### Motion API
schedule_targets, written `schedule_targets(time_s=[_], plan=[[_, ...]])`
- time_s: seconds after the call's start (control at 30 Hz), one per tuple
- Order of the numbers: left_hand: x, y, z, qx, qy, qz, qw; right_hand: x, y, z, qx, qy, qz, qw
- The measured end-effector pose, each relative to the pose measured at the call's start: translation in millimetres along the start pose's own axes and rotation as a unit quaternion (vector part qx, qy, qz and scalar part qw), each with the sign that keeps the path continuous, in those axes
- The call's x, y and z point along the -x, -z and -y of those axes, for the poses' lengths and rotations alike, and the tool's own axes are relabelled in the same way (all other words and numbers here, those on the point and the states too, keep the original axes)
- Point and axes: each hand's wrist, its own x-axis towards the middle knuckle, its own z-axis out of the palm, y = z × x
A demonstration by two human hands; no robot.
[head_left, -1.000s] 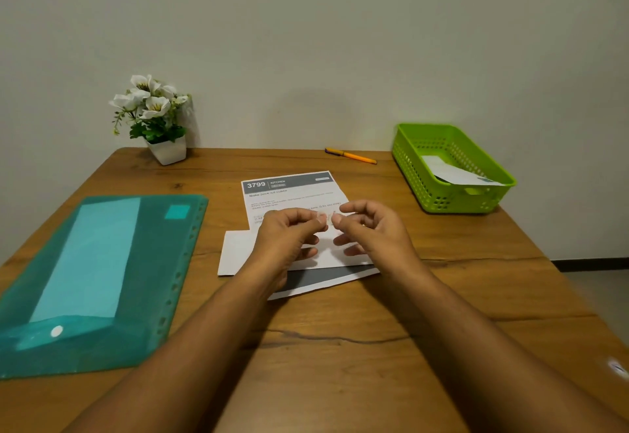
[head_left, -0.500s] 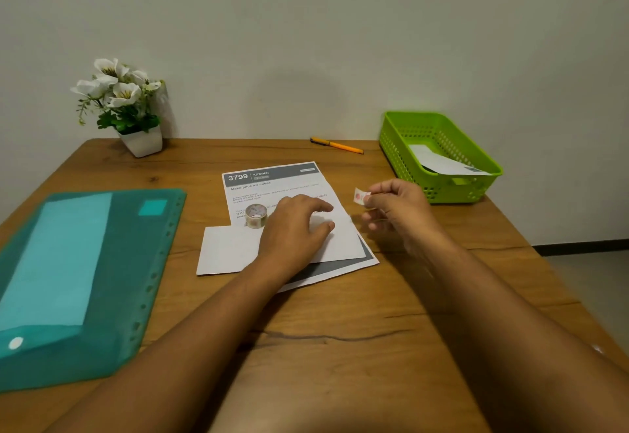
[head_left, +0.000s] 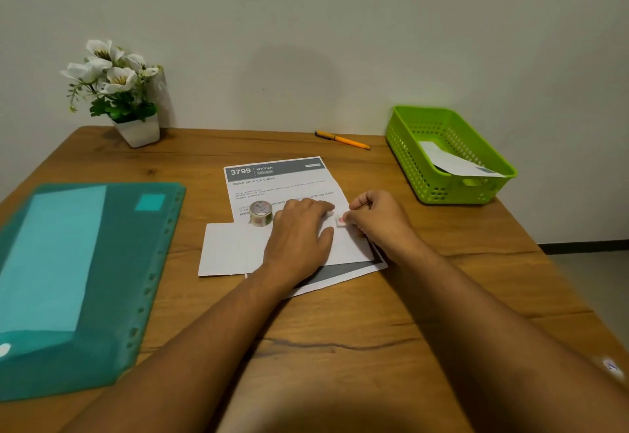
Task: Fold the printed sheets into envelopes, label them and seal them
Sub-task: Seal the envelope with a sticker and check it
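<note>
The white printed sheet (head_left: 282, 180) of thin paper, headed by a dark grey band reading "3799 KITCHEN", lay flat at the middle of the wooden table (head_left: 340, 330). We saw its near part folded up over the print as a blank white rectangular flap (head_left: 231, 248), with a grey strip showing along the near edge beneath it. The left hand (head_left: 299, 235) rested palm down on that flap, its fingers straight and pressing the paper flat. The right hand (head_left: 377, 218) sat just beside it at the flap's right edge, fingers curled, pinching a small squarish piece of tape (head_left: 341, 220) with a pinkish print. We could not tell whether the piece touched the paper. A small round roll of patterned tape (head_left: 261, 213) stood on the sheet, just left of the left hand.

Farther out, a slim orange pen (head_left: 342, 139) lay near the table's far edge. To the right stood a bright green rectangular plastic basket (head_left: 408, 160) with perforated walls, and a folded white paper (head_left: 452, 162) leaned inside it. On the left lay a smooth, translucent teal plastic folder (head_left: 85, 279) with a row of punched holes down its right edge. At the far left corner we noted a white square pot (head_left: 139, 133) of white flowers (head_left: 109, 71). A dark crack ran along the tabletop's grain near us.
</note>
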Motion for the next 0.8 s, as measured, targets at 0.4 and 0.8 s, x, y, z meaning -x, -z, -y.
schedule_targets(time_s=[0.4,0.8], plan=[[-0.6,-1.0,0.6,-0.013,-0.012,-0.004,1.0,-2.4,-7.7,0.9,0.104,0.014,-0.028,0.994],[-1.2,-2.5,1.1,-0.043,-0.007,0.008,0.999,0.9,21.7,-24.5,0.148,0.046,-0.078,0.985]])
